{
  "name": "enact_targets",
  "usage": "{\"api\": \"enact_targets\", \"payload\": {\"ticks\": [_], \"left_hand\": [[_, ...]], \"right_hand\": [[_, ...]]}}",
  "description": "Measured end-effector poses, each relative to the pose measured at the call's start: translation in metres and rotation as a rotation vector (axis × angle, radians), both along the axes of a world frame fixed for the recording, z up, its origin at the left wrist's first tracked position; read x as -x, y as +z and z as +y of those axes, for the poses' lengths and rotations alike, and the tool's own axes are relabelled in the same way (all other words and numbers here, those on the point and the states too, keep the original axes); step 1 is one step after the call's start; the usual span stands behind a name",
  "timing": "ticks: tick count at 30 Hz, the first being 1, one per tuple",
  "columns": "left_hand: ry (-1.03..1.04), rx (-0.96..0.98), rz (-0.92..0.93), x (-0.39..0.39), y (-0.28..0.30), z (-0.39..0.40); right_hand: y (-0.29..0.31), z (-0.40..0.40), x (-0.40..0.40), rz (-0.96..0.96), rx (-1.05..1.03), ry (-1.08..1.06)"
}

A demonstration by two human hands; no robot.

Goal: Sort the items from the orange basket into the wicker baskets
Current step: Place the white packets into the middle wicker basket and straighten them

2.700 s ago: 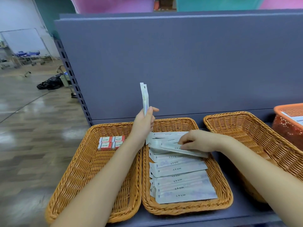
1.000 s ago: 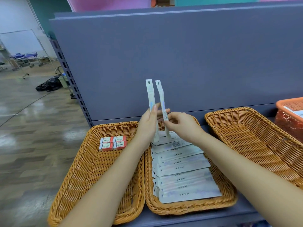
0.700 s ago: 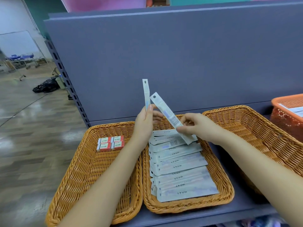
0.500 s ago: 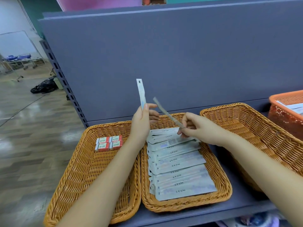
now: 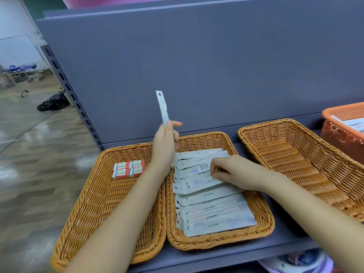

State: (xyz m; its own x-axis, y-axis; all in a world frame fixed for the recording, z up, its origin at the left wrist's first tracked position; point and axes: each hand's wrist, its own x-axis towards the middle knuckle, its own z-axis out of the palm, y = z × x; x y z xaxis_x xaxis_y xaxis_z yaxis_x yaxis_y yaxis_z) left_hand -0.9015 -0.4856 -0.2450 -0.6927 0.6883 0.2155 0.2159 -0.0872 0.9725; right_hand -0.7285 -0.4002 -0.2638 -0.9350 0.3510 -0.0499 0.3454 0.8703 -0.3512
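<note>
Right hand (image 5: 234,172) has lowered its packet (image 5: 199,184) into middle wicker basket (image 5: 262,209).

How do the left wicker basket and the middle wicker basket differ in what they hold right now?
The left wicker basket holds four small red-and-white boxes near its far end; the middle wicker basket holds long white packets. The boxes cover little of the left basket's floor, while the overlapping packets cover most of the middle basket's. Only the middle basket has a hand in it, the right hand. Both are woven, tan and rectangular.
</note>
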Motion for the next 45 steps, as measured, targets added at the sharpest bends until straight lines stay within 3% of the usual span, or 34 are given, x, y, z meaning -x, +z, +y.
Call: {"api": "enact_targets", "payload": {"ticks": [8,18,22,27,32,37,45], "left_hand": [[-0.026,0.021,-0.003,-0.005,-0.001,0.001],[-0.077,0.03,0.025,-0.009,-0.006,0.003],[-0.066,0.014,0.022,-0.011,-0.006,0.004],[-0.063,-0.015,-0.017,-0.016,-0.004,0.004],[-0.099,-0.083,-0.118,-0.024,0.002,0.001],[-0.125,-0.035,-0.02,-0.022,0.004,-0.003],[-0.194,0.084,0.086,-0.016,-0.007,-0.001]], "right_hand": [[-0.02,-0.012,0.009,0.079,-0.109,-0.025],[-0.032,-0.018,0.017,0.013,-0.297,0.098],[-0.013,-0.013,0.025,0.195,-0.132,0.021],[0.021,-0.022,0.053,0.475,0.218,-0.18],[0.025,-0.032,0.074,0.553,0.449,-0.273],[0.024,-0.032,0.073,0.665,0.86,-0.274],[0.026,-0.037,0.069,0.568,0.538,-0.334]]}}
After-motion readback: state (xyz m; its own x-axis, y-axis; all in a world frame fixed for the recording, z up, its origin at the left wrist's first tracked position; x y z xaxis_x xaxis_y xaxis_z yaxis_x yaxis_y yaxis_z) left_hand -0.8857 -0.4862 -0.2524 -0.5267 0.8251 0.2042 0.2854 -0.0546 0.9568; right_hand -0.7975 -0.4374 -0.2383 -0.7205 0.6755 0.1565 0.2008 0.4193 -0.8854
